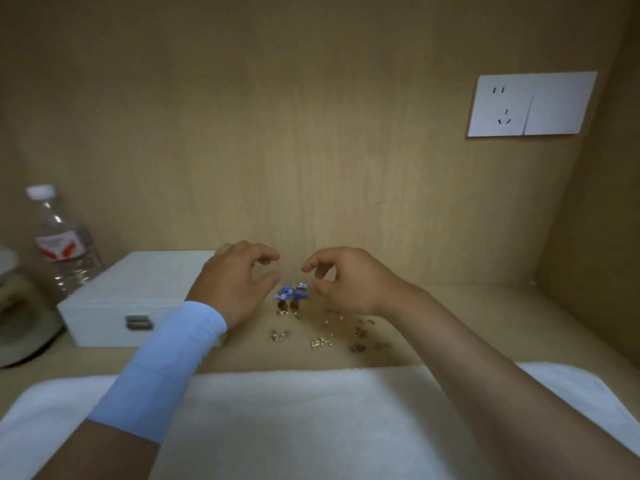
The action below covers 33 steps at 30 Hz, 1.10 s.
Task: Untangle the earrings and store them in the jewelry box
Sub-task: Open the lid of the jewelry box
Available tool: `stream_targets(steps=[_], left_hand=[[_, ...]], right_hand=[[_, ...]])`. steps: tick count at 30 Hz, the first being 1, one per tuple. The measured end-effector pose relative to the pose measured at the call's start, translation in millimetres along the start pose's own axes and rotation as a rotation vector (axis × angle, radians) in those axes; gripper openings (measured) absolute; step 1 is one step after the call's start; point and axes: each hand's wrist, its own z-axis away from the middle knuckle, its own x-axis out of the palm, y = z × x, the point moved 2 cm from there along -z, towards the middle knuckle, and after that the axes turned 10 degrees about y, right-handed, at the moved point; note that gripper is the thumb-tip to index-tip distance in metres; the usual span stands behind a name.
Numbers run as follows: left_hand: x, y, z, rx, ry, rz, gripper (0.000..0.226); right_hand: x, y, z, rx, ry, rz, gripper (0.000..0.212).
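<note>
A tangle of blue-beaded earrings [290,294] with brown drops lies on the wooden desk between my hands. My left hand [239,282], with a light blue wristband, hovers just left of it, fingers loosely curled and holding nothing. My right hand [341,282] hovers just right of it, fingers bent, thumb close to the beads; I cannot tell if it touches them. Several small gold earrings [320,342] lie scattered nearer me on the desk. The white jewelry box [114,299] sits shut at the left, its metal clasp facing me.
A clear plastic water bottle [62,247] stands behind the box at the left. A white towel [294,417] covers the desk's near edge. A wooden back wall carries a white socket plate [530,103]. A round object [20,320] sits at far left.
</note>
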Motion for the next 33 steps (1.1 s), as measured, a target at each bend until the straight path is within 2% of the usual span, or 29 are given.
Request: stream_targets(steps=[3,7,12,15,17,22,26,33], left_hand=[[-31.5,-30.6,17.5,-0.073,0.029,-0.128,0.028],[-57.6,-75.0,39.3,-0.267,0.085,-0.217,0.031],[-69.5,-121.4,72.9,-0.657,0.246,-0.104,0.051],[-64.3,-129.8,85.5,-0.759,0.324,0.042,0.060],[-58.3,-134.5,91.8,-0.807,0.316,0.093,0.066],[-51.3,-148.5,95.8,-0.827,0.250,0.004,0.063],[-55.1,-143.8,90.9,-0.739,0.213,-0.114,0.046],[-52.4,-139.8,87.8,-0.693,0.269,-0.142,0.039]], right_hand=[[26.4,-42.6,-7.1,-0.085,-0.055,0.050,0.040],[65.8,-90.3,-14.8,-0.180,-0.108,0.151,0.049],[114.4,-129.6,-20.4,-0.230,-0.195,0.301,0.062],[138.9,-138.8,-23.2,-0.252,-0.202,0.321,0.067],[152.1,-139.3,-24.5,-0.253,-0.195,0.318,0.068],[169.0,-130.9,-25.0,-0.271,-0.108,0.314,0.064],[171.8,-125.3,-27.5,-0.283,-0.062,0.275,0.059],[174.9,-121.6,-29.2,-0.289,-0.010,0.245,0.056]])
